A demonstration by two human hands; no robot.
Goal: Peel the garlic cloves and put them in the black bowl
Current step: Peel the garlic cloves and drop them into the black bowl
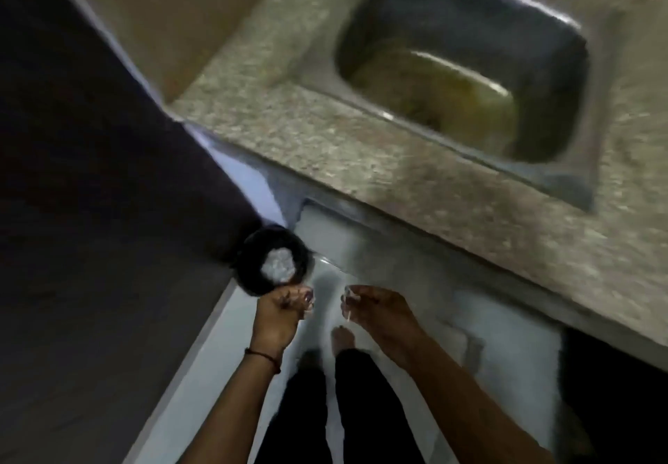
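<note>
Speckled stone counter [361,159] runs across the top of the view, with a steel sink [466,65] sunk into it and murky water at the bottom; below it a pale floor shows between the person's legs. Everything is blurred, so fine detail is lost.

At the left, the black bowl [273,263] holds a pale heap that looks like peeled cloves. Whether the left hand [282,313] is gripping its rim or only touching it I cannot tell; its fingers are curled. Just beside it but apart, the right hand [376,306] has its fingertips pinched on a small pale scrap [349,299] (a clove or a strip of skin, too smeared to say).

If that scrap is skin, it is best dropped clear of the bowl, not over it. If it is a clove, keep the bowl level and bring the pinch right above the heap before letting go, so nothing falls to the floor.
</note>
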